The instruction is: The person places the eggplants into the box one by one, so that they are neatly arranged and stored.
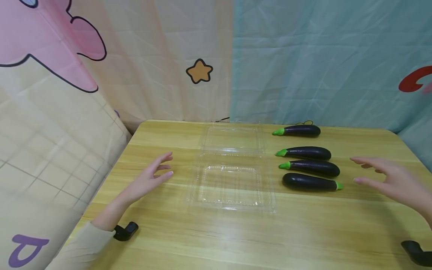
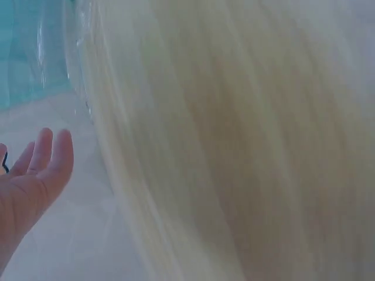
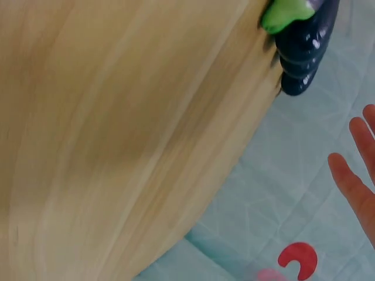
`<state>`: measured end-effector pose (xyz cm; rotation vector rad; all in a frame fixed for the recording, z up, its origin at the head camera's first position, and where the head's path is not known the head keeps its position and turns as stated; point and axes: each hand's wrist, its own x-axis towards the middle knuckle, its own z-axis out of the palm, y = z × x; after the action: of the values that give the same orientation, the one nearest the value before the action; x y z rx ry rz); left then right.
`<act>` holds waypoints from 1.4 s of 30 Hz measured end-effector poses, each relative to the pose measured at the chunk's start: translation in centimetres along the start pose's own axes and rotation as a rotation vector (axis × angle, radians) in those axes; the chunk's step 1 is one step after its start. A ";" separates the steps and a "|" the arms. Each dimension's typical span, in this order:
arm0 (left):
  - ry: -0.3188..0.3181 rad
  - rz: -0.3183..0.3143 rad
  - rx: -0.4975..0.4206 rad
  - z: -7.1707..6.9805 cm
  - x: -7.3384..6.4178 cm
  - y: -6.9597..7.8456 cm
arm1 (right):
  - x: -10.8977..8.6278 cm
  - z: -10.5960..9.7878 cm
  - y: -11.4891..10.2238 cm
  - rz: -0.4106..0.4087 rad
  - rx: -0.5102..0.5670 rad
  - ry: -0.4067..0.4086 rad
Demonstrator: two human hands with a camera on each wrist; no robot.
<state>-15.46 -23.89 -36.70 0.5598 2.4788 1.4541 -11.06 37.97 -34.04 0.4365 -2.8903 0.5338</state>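
Note:
In the head view several dark purple eggplants lie in a rough column on the right half of the table. The nearest eggplant (image 1: 310, 182) has its green stem to the right; the farthest eggplant (image 1: 302, 131) has its stem to the left. Left of them an unfolded clear plastic clamshell box (image 1: 231, 184) lies with its lid (image 1: 234, 138) to the back. My left hand (image 1: 148, 180) hovers left of the box, fingers relaxed and holding nothing. To the right of the eggplants my right hand (image 1: 388, 178) is held apart from them, fingers loosely extended.
The wooden table (image 1: 216, 236) ends at a patterned curtain (image 1: 303, 56) hanging behind it. A tiled, printed cloth (image 1: 50, 150) hangs at the left side. Black wrist mounts (image 1: 126, 231) sit on both forearms.

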 end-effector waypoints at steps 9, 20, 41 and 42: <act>-0.015 -0.065 -0.337 2.6 1.0 0.3 | 0.6 1.7 -0.9 -0.033 0.139 -0.061; -0.039 -0.124 -0.409 4.2 1.8 0.5 | 1.3 3.5 -1.6 -0.133 0.182 -0.105; -0.064 -0.191 -0.488 5.1 2.7 1.2 | 1.9 5.6 -1.7 -0.337 0.038 -0.043; -0.063 -0.194 -0.492 5.1 2.7 1.2 | 1.9 5.6 -1.7 -0.336 0.042 -0.047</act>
<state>-15.79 -18.20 -38.13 0.2546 1.9528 1.8366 -12.97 33.91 -38.26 0.9298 -2.7646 0.5325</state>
